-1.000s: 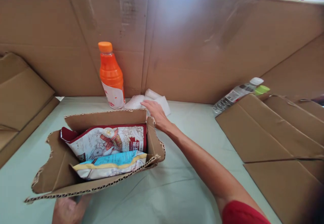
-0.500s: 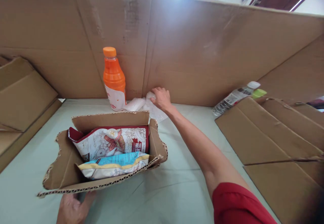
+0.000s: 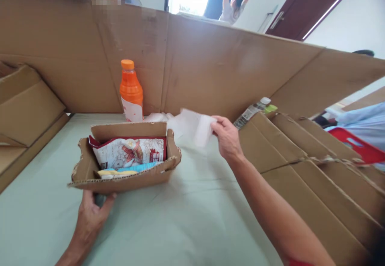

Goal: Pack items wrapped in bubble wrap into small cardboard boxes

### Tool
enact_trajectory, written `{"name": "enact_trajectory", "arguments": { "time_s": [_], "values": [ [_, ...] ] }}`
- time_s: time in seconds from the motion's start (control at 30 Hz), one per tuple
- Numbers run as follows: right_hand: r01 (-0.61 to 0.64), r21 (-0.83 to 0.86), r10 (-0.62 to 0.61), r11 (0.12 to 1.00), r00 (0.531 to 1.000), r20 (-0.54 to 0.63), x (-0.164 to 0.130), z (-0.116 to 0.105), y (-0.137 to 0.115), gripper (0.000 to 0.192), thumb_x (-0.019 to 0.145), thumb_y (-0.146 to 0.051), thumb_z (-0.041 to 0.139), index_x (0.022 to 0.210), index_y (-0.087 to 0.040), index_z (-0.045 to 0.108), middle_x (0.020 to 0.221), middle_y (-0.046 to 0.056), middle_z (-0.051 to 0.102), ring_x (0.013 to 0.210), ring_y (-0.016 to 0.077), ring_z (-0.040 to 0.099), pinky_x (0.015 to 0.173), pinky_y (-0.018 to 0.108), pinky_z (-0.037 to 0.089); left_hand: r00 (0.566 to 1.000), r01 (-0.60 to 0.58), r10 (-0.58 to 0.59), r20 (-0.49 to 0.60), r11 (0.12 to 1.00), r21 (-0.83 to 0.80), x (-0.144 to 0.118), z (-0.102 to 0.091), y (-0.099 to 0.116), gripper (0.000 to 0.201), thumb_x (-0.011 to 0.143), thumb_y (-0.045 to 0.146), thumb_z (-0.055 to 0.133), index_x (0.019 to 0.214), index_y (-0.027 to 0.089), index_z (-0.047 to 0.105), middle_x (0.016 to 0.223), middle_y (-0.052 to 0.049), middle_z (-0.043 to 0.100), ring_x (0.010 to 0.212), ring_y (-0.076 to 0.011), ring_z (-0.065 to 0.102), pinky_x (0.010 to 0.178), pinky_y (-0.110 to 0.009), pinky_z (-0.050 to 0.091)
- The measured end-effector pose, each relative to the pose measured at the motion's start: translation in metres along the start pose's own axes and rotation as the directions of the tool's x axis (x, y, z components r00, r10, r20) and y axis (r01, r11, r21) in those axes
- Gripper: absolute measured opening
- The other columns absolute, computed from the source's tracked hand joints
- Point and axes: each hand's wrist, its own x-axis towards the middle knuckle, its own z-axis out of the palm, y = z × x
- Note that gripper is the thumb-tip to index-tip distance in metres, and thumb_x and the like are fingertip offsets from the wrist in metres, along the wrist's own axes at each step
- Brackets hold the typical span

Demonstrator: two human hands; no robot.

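My right hand (image 3: 227, 137) pinches the edge of a translucent plastic film (image 3: 204, 129) between thumb and fingers, above the cloth-covered surface. The film stretches left towards a crumpled part beside the orange bottle. My left hand (image 3: 92, 216) is at the near wall of an open cardboard box (image 3: 129, 185), thumb and fingers apart, some fingertips hidden by the box. Inside the box stand a white and dark-red printed food pouch (image 3: 129, 153) and a blue and yellow packet (image 3: 132, 169). Behind the box an orange bottle (image 3: 131, 91) stands upright.
A tall cardboard wall (image 3: 204, 65) closes off the back. Cardboard boxes stand on the left (image 3: 22, 105) and right (image 3: 270, 141). A clear bottle (image 3: 251, 111) leans by the right box, near a green item (image 3: 271, 108). People and a red plastic item (image 3: 350, 143) show beyond.
My right hand has drawn the plastic film away from the back wall, to the right and nearer. My left hand stays at the box's near side. The camera view has shifted to the right.
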Motion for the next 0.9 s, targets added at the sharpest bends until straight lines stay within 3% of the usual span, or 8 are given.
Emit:
{"name": "enact_trajectory", "arguments": {
  "time_s": [0.1,0.23,0.3,0.4,0.53,0.63,0.77,0.9],
  "values": [
    [-0.249,-0.119,0.25,0.961,0.968,-0.002,-0.048,-0.033,0.024,0.042,0.071,-0.048,0.071,0.101,-0.019,0.067,0.086,0.004,0.07,0.075,0.0183,0.063,0.069,0.034,0.052,0.999,0.044,-0.043,0.025,0.999,-0.021,0.004,-0.004,0.015,0.066,0.07,0.042,0.078,0.126,0.019,0.051,0.115,-0.009,0.063,0.112,-0.0269,0.062,0.106,-0.045,0.048],
    [-0.297,-0.205,0.284,0.933,0.954,-0.091,-0.103,-0.067,0.034,0.041,0.072,-0.048,0.071,0.102,-0.019,0.067,0.103,0.01,0.072,0.091,0.0225,0.065,0.08,0.039,0.053,0.996,0.072,-0.071,0.061,0.997,-0.016,0.001,-0.014,0.034,0.063,0.067,0.04,0.077,0.121,0.019,0.051,0.109,-0.007,0.061,0.1,-0.0251,0.063,0.094,-0.043,0.055],
    [-0.243,-0.293,0.248,0.925,0.969,-0.021,-0.132,-0.071,0.025,0.037,0.078,-0.047,0.068,0.105,-0.021,0.07,0.108,0.01,0.072,0.094,0.0234,0.066,0.084,0.041,0.053,0.997,0.054,-0.053,0.063,0.998,-0.015,-0.004,-0.021,0.042,0.067,0.067,0.039,0.076,0.126,0.021,0.05,0.117,-0.009,0.06,0.106,-0.027,0.062,0.093,-0.043,0.056],
    [-0.031,-0.458,0.119,0.889,0.979,0.165,-0.168,-0.056,0.01,0.038,0.084,-0.047,0.066,0.115,-0.024,0.069,0.129,0.012,0.068,0.11,0.0274,0.066,0.095,0.046,0.051,0.998,0.015,-0.016,0.056,1.0,0.02,-0.013,-0.027,0.049,0.078,0.068,0.04,0.075,0.138,0.025,0.044,0.133,-0.011,0.055,0.121,-0.0302,0.058,0.097,-0.045,0.054],
    [0.129,-0.6,0.094,0.789,0.941,0.326,-0.177,-0.021,0.015,0.066,0.072,-0.039,0.079,0.133,-0.02,0.062,0.155,0.019,0.046,0.14,0.0395,0.045,0.111,0.06,0.037,0.999,0.01,-0.015,0.044,0.993,0.114,-0.011,-0.02,0.055,0.082,0.066,0.045,0.078,0.137,0.022,0.044,0.131,-0.012,0.055,0.117,-0.0297,0.059,0.095,-0.047,0.054],
    [-0.059,-0.56,0.188,0.827,0.966,0.176,-0.156,-0.017,0.032,0.061,0.063,-0.029,0.081,0.121,-0.017,0.068,0.149,0.021,0.053,0.136,0.0422,0.048,0.113,0.062,0.033,0.997,0.075,-0.078,0.014,0.984,0.161,0.004,-0.007,0.059,0.079,0.065,0.047,0.079,0.131,0.016,0.047,0.116,-0.011,0.059,0.105,-0.0274,0.062,0.09,-0.047,0.055],
    [-0.238,-0.367,0.24,0.899,0.97,-0.041,-0.141,-0.042,0.046,0.048,0.076,-0.045,0.066,0.114,-0.016,0.065,0.121,0.017,0.07,0.108,0.0328,0.067,0.099,0.053,0.05,0.996,0.083,-0.084,0.013,0.995,0.063,0.022,0.0,0.06,0.084,0.072,0.038,0.075,0.144,0.015,0.037,0.12,-0.014,0.06,0.111,-0.0269,0.063,0.094,-0.045,0.053],
    [-0.305,-0.15,0.288,0.94,0.949,-0.125,-0.172,-0.05,0.04,0.05,0.087,-0.06,0.05,0.117,-0.019,0.057,0.104,0.009,0.072,0.09,0.0237,0.07,0.077,0.039,0.058,0.995,0.006,-0.001,-0.096,0.999,0.054,-0.008,-0.007,0.063,0.085,0.076,0.034,0.073,0.15,0.018,0.032,0.137,-0.017,0.054,0.125,-0.0275,0.057,0.106,-0.047,0.047]
  ]
}}
